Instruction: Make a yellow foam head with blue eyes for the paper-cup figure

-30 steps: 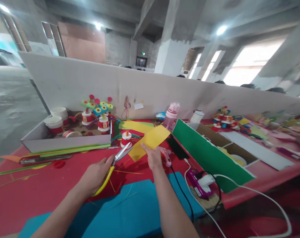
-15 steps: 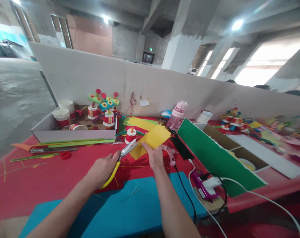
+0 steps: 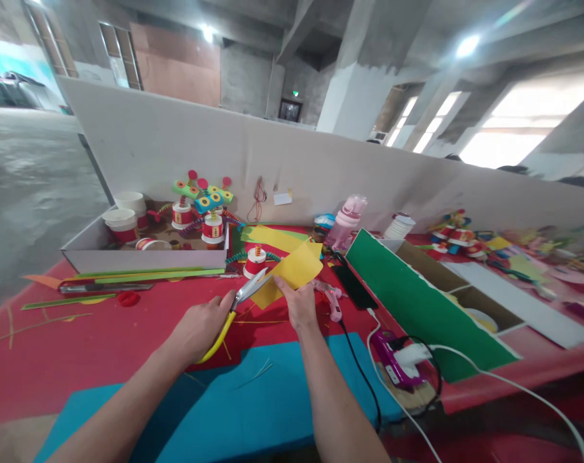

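Observation:
My left hand [image 3: 206, 329] is closed around yellow-handled scissors [image 3: 250, 288]; their metal blades point up and right at the left edge of a yellow paper sheet [image 3: 299, 269]. Whether the blades are parted is hard to make out. My right hand [image 3: 299, 305] grips this sheet near its lower edge, thumb on top. Just behind the blades stands a red and white paper cup [image 3: 255, 262] with coiled green arms and an orange spring on top. More yellow paper [image 3: 277, 238] lies flat behind the sheet.
At the left, a white box [image 3: 147, 262] holds cups and cup figures. To the right are a pink glue gun [image 3: 331, 297], a phone [image 3: 354, 287], a green-sided box [image 3: 422, 302] and a purple power strip [image 3: 398, 366] with cables. A blue board [image 3: 253, 411] lies in front.
The yellow sheet's far right corner has dipped and shifted a little left, bending the paper more. My hands and the scissors have barely moved.

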{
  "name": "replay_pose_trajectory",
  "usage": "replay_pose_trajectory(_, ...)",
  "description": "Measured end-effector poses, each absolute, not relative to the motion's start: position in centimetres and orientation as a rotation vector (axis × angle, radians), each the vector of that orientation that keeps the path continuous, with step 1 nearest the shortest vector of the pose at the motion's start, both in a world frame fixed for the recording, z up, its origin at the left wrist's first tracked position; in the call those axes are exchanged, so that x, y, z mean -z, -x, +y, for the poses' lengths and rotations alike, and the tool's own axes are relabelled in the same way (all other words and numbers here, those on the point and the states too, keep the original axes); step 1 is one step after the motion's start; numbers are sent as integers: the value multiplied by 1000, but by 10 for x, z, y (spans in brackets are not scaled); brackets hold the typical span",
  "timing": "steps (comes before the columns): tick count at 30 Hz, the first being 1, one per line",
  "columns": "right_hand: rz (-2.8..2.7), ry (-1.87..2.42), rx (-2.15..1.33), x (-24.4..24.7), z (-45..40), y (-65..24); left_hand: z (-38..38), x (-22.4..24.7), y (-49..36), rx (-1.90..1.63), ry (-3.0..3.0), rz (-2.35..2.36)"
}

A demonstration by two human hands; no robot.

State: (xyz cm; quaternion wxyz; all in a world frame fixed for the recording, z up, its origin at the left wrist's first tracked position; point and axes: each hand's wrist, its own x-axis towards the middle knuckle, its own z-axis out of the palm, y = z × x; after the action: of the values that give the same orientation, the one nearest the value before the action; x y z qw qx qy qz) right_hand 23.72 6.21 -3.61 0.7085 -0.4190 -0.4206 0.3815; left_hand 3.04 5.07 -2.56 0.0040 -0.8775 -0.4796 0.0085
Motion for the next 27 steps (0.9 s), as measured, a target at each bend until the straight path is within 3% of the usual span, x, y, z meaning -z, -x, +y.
replay_pose_trajectory(27,-927,944,-873,32,59,-240,53,28,-28,-27,2772,-1515)
